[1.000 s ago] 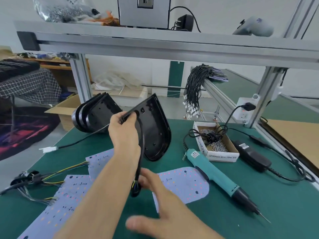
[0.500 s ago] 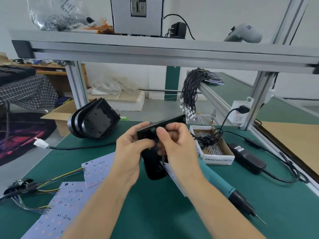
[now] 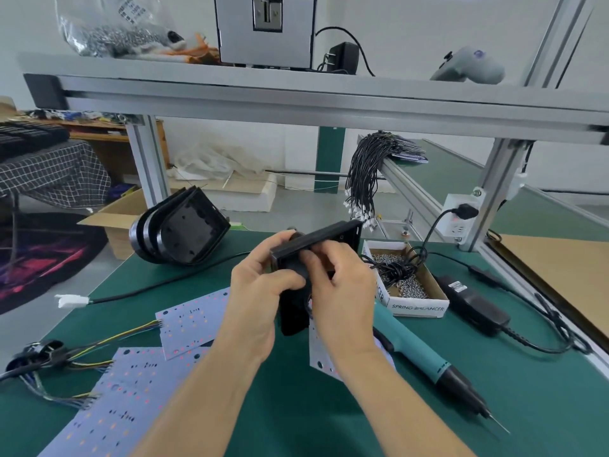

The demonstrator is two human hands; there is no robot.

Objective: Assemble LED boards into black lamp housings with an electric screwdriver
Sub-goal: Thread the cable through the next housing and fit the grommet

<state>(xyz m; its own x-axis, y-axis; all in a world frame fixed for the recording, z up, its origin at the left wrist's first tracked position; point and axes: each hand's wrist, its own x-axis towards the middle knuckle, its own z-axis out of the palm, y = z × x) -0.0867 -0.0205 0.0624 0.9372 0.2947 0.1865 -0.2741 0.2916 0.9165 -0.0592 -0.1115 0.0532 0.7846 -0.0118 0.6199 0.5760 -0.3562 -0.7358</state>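
housing (image 3: pixel 329 237) gripped by left hand (image 3: pixel 260 291) | right hand (image 3: pixel 336 278) pinches its edge | we'd steady it – seat cable before driver (image 3: pixel 425 361)

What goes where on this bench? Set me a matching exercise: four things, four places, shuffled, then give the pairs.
Things:
1. electric screwdriver
2. box of screws
3. stack of black housings
4. black housing

Places:
A. held in both hands, above the mat
B. lying on the mat, right of the hands, tip toward the near edge
C. far left of the mat, leaning
D. right of the hands, beyond the screwdriver

Pairs: 1-B, 2-D, 3-C, 4-A
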